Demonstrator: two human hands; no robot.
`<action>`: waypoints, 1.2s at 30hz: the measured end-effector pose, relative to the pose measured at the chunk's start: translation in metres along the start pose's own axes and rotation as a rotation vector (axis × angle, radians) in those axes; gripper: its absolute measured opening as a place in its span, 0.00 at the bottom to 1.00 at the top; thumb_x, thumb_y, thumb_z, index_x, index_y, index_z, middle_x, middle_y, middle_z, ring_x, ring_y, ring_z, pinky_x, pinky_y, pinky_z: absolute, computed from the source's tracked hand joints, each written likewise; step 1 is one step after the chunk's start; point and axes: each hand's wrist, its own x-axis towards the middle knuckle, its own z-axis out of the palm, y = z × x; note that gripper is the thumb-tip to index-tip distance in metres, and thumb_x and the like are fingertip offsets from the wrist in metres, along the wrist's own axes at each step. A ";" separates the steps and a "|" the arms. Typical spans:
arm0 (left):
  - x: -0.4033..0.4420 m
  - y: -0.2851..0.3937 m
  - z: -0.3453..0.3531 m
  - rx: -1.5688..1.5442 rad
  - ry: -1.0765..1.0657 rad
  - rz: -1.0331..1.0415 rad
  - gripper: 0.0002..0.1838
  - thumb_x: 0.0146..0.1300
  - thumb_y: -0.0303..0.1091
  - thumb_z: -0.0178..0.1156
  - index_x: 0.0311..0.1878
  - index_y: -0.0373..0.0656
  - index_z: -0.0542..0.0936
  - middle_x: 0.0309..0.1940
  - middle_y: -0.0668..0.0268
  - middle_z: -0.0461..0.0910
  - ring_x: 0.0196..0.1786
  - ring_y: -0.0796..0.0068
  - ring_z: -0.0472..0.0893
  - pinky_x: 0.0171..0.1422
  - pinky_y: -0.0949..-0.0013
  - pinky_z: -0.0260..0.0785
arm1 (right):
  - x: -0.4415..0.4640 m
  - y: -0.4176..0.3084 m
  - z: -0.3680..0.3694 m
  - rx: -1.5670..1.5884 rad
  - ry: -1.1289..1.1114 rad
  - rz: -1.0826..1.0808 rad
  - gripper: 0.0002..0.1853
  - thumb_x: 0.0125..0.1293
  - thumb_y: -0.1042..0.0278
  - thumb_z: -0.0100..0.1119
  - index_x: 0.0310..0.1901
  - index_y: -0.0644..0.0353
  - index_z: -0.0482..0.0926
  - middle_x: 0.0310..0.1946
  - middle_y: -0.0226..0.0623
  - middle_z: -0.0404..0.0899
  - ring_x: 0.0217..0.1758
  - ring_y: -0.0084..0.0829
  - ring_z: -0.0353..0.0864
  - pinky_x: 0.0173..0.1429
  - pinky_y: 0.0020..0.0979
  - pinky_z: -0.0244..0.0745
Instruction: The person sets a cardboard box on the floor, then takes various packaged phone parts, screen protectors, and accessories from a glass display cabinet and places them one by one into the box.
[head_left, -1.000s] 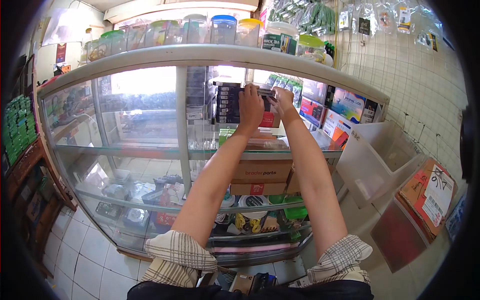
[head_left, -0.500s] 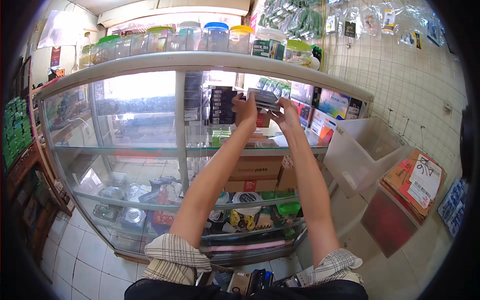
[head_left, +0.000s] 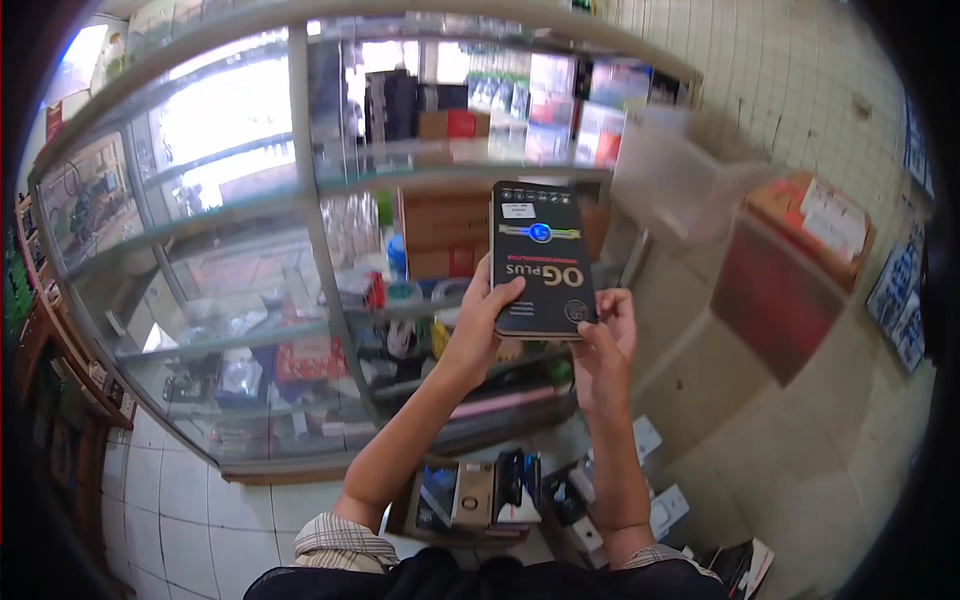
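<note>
A flat black box printed "OG PLUS" faces me, its lettering upside down. I cannot tell whether other boxes lie beneath it. Along its lower left edge my left hand is closed, the thumb lying on the front face. My right hand pinches the lower right corner between thumb and fingers. Both hands hold the box up in front of the glass display case, apart from the shelves. Behind it, brown cardboard boxes stand on a shelf.
Below my hands, a carton holds several phone-style boxes on the floor. White boxes lie to its right. A translucent bin and a reddish container with a cardboard parcel on top stand at right.
The hands have come down and back from the upper shelf with the flat box, whose printed face now shows toward me. The view has tilted downward.
</note>
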 end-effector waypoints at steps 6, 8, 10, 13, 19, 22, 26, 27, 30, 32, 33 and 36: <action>-0.109 -0.068 -0.050 0.100 0.039 -0.112 0.26 0.63 0.32 0.51 0.62 0.36 0.57 0.50 0.63 0.70 0.51 0.79 0.70 0.55 0.75 0.63 | -0.125 0.049 -0.042 -0.116 0.023 0.055 0.17 0.48 0.82 0.49 0.39 0.56 0.59 0.38 0.30 0.58 0.43 0.19 0.61 0.49 0.21 0.59; -0.147 -0.091 -0.076 0.118 0.105 -0.157 0.28 0.62 0.31 0.51 0.64 0.37 0.55 0.53 0.63 0.68 0.52 0.77 0.69 0.58 0.74 0.60 | -0.169 0.076 -0.056 -0.127 0.068 0.110 0.19 0.48 0.83 0.49 0.41 0.57 0.59 0.40 0.31 0.58 0.44 0.20 0.61 0.49 0.21 0.59; -0.184 -0.105 -0.095 0.222 0.214 -0.171 0.29 0.61 0.29 0.51 0.65 0.39 0.55 0.54 0.63 0.68 0.54 0.76 0.68 0.59 0.74 0.58 | -0.206 0.096 -0.060 -0.208 0.073 0.249 0.20 0.48 0.84 0.48 0.44 0.58 0.59 0.40 0.32 0.59 0.46 0.21 0.61 0.50 0.21 0.59; -0.234 -0.137 -0.138 0.366 0.368 -0.258 0.28 0.61 0.29 0.49 0.64 0.39 0.57 0.54 0.62 0.68 0.55 0.75 0.67 0.60 0.74 0.56 | -0.255 0.130 -0.067 -0.345 0.088 0.433 0.20 0.51 0.85 0.48 0.47 0.60 0.60 0.42 0.34 0.59 0.49 0.24 0.63 0.53 0.24 0.61; -0.303 -0.225 -0.222 0.740 0.524 -0.249 0.26 0.64 0.33 0.49 0.64 0.37 0.58 0.53 0.60 0.70 0.53 0.74 0.68 0.58 0.74 0.59 | -0.333 0.217 -0.102 -0.757 0.050 0.462 0.18 0.55 0.81 0.50 0.49 0.61 0.66 0.46 0.38 0.57 0.48 0.27 0.66 0.52 0.27 0.66; -0.309 -0.248 -0.229 0.710 0.493 -0.335 0.28 0.64 0.36 0.49 0.64 0.35 0.57 0.55 0.53 0.69 0.56 0.68 0.69 0.59 0.70 0.59 | -0.353 0.239 -0.119 -0.935 0.061 0.536 0.21 0.55 0.80 0.51 0.53 0.59 0.65 0.50 0.41 0.57 0.53 0.34 0.64 0.58 0.33 0.63; -0.309 -0.296 -0.248 0.770 0.477 -0.358 0.28 0.65 0.37 0.49 0.64 0.33 0.57 0.53 0.51 0.71 0.55 0.65 0.71 0.59 0.70 0.60 | -0.366 0.251 -0.133 -1.145 0.015 0.406 0.26 0.55 0.80 0.50 0.58 0.59 0.62 0.56 0.48 0.53 0.61 0.48 0.56 0.63 0.40 0.55; -0.303 -0.301 -0.247 0.863 0.482 -0.307 0.28 0.65 0.38 0.48 0.64 0.33 0.56 0.53 0.50 0.71 0.55 0.64 0.72 0.58 0.69 0.60 | -0.364 0.250 -0.134 -1.192 -0.013 0.388 0.27 0.55 0.81 0.49 0.59 0.61 0.60 0.57 0.51 0.52 0.62 0.50 0.54 0.64 0.42 0.53; -0.291 -0.307 -0.244 0.808 0.461 -0.357 0.28 0.65 0.38 0.48 0.64 0.33 0.56 0.54 0.48 0.70 0.56 0.62 0.71 0.59 0.68 0.60 | -0.364 0.253 -0.139 -1.246 -0.051 0.409 0.31 0.55 0.82 0.48 0.62 0.61 0.55 0.63 0.52 0.45 0.66 0.51 0.48 0.67 0.41 0.49; -0.290 -0.322 -0.251 0.910 0.467 -0.315 0.28 0.66 0.38 0.47 0.64 0.33 0.56 0.52 0.46 0.71 0.55 0.57 0.72 0.58 0.66 0.61 | -0.363 0.254 -0.136 -1.235 -0.081 0.400 0.33 0.54 0.83 0.46 0.64 0.61 0.51 0.65 0.54 0.39 0.68 0.53 0.43 0.68 0.44 0.45; -0.286 -0.317 -0.246 0.925 0.456 -0.353 0.28 0.66 0.38 0.46 0.64 0.33 0.56 0.51 0.46 0.71 0.53 0.55 0.72 0.57 0.65 0.61 | -0.364 0.254 -0.136 -1.231 -0.077 0.413 0.33 0.54 0.83 0.46 0.64 0.61 0.51 0.65 0.54 0.39 0.68 0.53 0.43 0.68 0.44 0.45; -0.286 -0.317 -0.246 0.946 0.437 -0.421 0.27 0.66 0.37 0.45 0.64 0.34 0.56 0.49 0.43 0.71 0.52 0.50 0.72 0.56 0.63 0.61 | -0.365 0.254 -0.134 -1.269 -0.122 0.424 0.36 0.54 0.84 0.45 0.66 0.61 0.47 0.67 0.54 0.35 0.70 0.54 0.39 0.69 0.47 0.42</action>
